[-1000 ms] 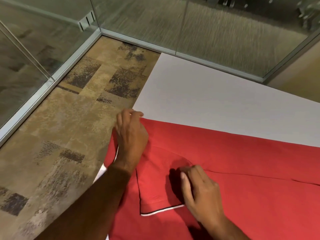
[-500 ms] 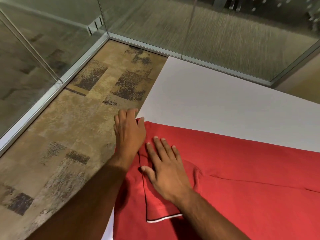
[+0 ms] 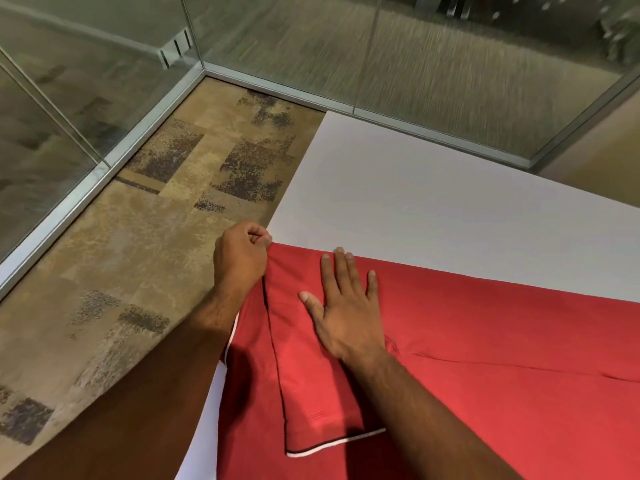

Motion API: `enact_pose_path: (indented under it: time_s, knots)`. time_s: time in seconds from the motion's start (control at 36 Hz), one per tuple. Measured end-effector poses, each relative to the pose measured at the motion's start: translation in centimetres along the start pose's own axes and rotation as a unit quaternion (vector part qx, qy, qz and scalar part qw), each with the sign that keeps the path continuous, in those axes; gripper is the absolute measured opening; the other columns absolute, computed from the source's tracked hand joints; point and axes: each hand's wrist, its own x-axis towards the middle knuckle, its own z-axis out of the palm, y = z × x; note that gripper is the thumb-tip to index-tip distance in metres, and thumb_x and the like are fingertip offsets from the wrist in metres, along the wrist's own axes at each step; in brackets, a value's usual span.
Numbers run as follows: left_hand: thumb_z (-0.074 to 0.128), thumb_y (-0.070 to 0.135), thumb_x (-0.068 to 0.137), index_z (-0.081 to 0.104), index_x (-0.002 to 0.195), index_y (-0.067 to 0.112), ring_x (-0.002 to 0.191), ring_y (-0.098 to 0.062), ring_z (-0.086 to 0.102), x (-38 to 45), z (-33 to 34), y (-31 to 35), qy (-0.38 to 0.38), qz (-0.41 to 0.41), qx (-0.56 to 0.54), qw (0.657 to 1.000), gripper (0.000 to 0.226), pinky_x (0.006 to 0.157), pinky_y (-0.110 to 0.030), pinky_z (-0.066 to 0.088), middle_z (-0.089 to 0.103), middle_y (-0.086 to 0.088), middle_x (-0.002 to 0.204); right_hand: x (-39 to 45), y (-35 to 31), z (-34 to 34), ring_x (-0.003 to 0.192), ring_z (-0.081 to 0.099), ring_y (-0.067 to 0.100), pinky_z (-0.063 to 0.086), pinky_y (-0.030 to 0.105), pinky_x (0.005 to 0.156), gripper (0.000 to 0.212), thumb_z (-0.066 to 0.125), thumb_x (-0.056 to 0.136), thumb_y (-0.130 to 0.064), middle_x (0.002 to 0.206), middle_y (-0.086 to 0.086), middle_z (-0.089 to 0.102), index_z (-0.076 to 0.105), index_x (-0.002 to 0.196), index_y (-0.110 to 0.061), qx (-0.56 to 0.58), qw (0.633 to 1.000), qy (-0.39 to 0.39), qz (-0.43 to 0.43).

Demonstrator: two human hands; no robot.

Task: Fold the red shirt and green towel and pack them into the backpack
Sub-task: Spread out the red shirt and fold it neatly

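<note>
Left grip (image 3: 242,258) pinching red shirt (image 3: 485,341) — corner.

no legible text anywhere

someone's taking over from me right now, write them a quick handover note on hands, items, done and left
Left hand: fingers curled, pinching the far corner of the red cotton shirt at the white table edge.
Right hand: flat, fingers straight, pressing the shirt's folded-in sleeve.
Done: shirt spread on the table, one sleeve folded inward.
Left: finish folding the shirt; fold the green towel and pack both into the backpack, neither in view.
</note>
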Motion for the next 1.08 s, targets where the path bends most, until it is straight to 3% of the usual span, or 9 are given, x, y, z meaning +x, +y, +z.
enact_pose_path:
  time_s: [0.17,0.31,0.39,0.47,0.61,0.78,0.83,1.0,1.08]
  knots:
    - [0.064,0.009,0.094,0.068,0.112,0.012,0.11,-0.026,0.052,-2.8,1.6,2.0,0.068,0.194,0.119,0.971,0.019,0.093,-0.037,0.044,0.061,-0.008,0.112,0.1,0.0,-0.8,0.155,-0.025,0.01,-0.012,0.052,0.126,0.071,0.012,0.106,-0.064,0.171,-0.006,-0.019,-0.003,0.165,-0.027,0.052,0.998,-0.026,-0.001]
    - [0.045,0.009,0.097,0.067,0.119,0.008,0.117,-0.028,0.059,-7.7,5.9,4.8,-0.111,0.294,0.094,0.945,0.031,0.106,-0.037,0.043,0.066,-0.011,0.121,-0.2,2.5,-2.4,0.159,-0.005,0.012,-0.003,0.048,0.129,0.055,0.027,0.111,-0.032,0.174,-0.001,0.002,0.017,0.165,-0.023,0.137,0.99,0.041,-0.003]
    - [0.042,0.033,0.107,0.035,0.156,0.011,0.156,-0.025,0.019,-8.9,7.7,3.9,-0.191,0.257,0.18,0.93,0.054,0.125,-0.041,0.017,0.028,-0.011,0.166,-1.4,6.7,-2.0,0.159,-0.008,0.011,-0.001,0.048,0.129,0.058,0.023,0.111,-0.038,0.174,-0.002,0.001,0.014,0.166,-0.02,0.071,0.995,0.057,0.026]
    - [0.019,0.055,0.105,0.0,0.164,0.024,0.157,-0.015,-0.013,-8.5,8.2,1.9,-0.194,0.281,0.307,0.889,0.07,0.127,-0.046,0.002,-0.008,0.001,0.171,-2.9,11.7,-2.4,0.156,-0.018,0.005,-0.007,0.044,0.129,0.063,0.016,0.11,-0.051,0.173,-0.008,-0.008,0.006,0.166,-0.025,0.037,0.996,0.058,0.05]
    - [0.01,0.064,0.095,0.0,0.163,0.028,0.157,-0.015,-0.011,-7.7,7.9,1.5,-0.193,0.287,0.326,0.88,0.078,0.127,-0.049,0.005,-0.009,0.003,0.17,-5.7,20.2,-4.5,0.154,-0.023,0.003,-0.009,0.042,0.128,0.07,0.011,0.106,-0.062,0.171,-0.011,-0.015,-0.004,0.165,-0.027,-0.003,0.991,0.059,0.117]
    - [0.008,0.046,0.086,0.006,0.164,0.017,0.158,-0.033,-0.004,-9.3,9.0,3.9,-0.171,0.206,0.381,0.885,0.083,0.124,-0.06,0.007,-0.002,-0.013,0.171,-8.8,28.9,-7.0,0.155,-0.023,0.006,-0.007,0.045,0.129,0.077,0.008,0.103,-0.068,0.171,-0.009,-0.018,-0.008,0.165,-0.025,-0.01,0.973,0.069,0.22]
    - [0.012,0.042,0.087,0.009,0.164,0.013,0.158,-0.034,-0.004,-11.0,10.7,5.8,-0.17,0.227,0.363,0.888,0.082,0.123,-0.062,0.008,-0.001,-0.015,0.171,-9.2,30.0,-7.5,0.155,-0.024,0.008,-0.009,0.045,0.128,0.079,0.009,0.104,-0.069,0.171,-0.006,-0.019,-0.008,0.165,-0.023,-0.004,0.968,0.079,0.239]
    - [0.017,0.051,0.098,0.013,0.164,0.016,0.158,-0.026,0.0,-15.8,17.3,8.6,-0.2,0.316,0.333,0.866,0.074,0.123,-0.059,0.013,0.001,-0.009,0.171,-8.9,30.0,-7.8,0.154,-0.023,0.004,-0.013,0.039,0.126,0.074,0.015,0.105,-0.067,0.171,-0.01,-0.019,-0.005,0.165,-0.029,0.004,0.985,0.076,0.152]
    - [0.017,0.055,0.098,0.014,0.164,0.018,0.158,-0.024,-0.002,-15.9,18.0,7.9,-0.194,0.328,0.334,0.862,0.075,0.123,-0.061,0.013,0.002,-0.006,0.171,-9.4,32.5,-7.8,0.155,-0.019,0.004,-0.009,0.041,0.128,0.071,0.014,0.105,-0.066,0.171,-0.011,-0.015,-0.002,0.165,-0.033,0.027,0.981,0.077,0.176]
